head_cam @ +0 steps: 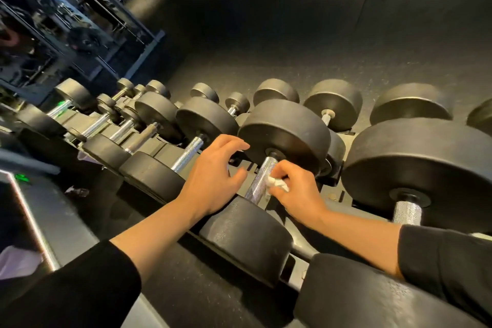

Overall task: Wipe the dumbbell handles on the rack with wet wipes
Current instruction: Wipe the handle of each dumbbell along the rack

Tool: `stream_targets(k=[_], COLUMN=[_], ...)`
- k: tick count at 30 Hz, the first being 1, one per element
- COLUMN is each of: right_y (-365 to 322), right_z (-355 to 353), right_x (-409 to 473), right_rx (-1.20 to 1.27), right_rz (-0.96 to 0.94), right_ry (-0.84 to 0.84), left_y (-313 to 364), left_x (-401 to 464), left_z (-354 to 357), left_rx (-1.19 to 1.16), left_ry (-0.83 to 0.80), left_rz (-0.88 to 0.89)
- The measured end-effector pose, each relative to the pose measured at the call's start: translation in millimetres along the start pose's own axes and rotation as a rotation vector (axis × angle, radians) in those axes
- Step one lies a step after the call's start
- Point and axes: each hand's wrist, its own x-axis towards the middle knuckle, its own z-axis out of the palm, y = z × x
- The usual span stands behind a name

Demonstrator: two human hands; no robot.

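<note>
Dark speckled rubber floor (306,42) in seamed tiles, dim warm light — mirrored wall (53,21) at left

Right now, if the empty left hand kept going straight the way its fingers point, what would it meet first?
Most likely the round black rubber head of the dumbbell being wiped: the left hand has its fingertips almost at that head's near face. Depth is unclear, so they might pass just beside it.

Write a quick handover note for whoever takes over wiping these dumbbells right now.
Right hand pinches a crumpled white wipe against the handle of the middle dumbbell on the near row.
Left hand is open, empty, hovering left of that handle.
Done: cannot tell which handles are clean.
Left: finish this handle, then the neighbouring handle to the right and the other rows on the rack.
</note>
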Motion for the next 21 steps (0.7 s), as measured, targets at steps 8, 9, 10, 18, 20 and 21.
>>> stream_targets(k=[8, 9, 10, 18, 20, 21], right_y=[-2.9, -4.2, -4.8, 2.0, 1.0, 0.3], right_z=[7.6, 6.8, 4.6, -3.5, 3.0, 5.3], right_x=[-15.7, -14.8, -12.2, 7.9, 1.6, -1.4], right_rx=[0.058, 0.08, 0.088, -0.067, -0.03, 0.0], right_rz=[-0.061, -0.048, -0.037, -0.154, -0.236, -0.262], right_ry=[-0.318, -0.29, -0.223, 0.073, -0.067, -0.139], left_y=[2.3, 2.7, 3.6, 7.8, 6.7, 6.4], left_x=[-1.7, -2.0, -1.8, -1.6, -1.4, -1.2], left_z=[0.3, 0.1, 0.0, -1.2, -1.3, -1.5], left_rx=[0.021, 0.021, 0.022, 0.035, 0.045, 0.048], left_ry=[0.013, 0.018, 0.021, 0.002, 0.001, 0.002], left_rz=[-0.022, -0.025, -0.03, -0.059, -0.055, -0.053])
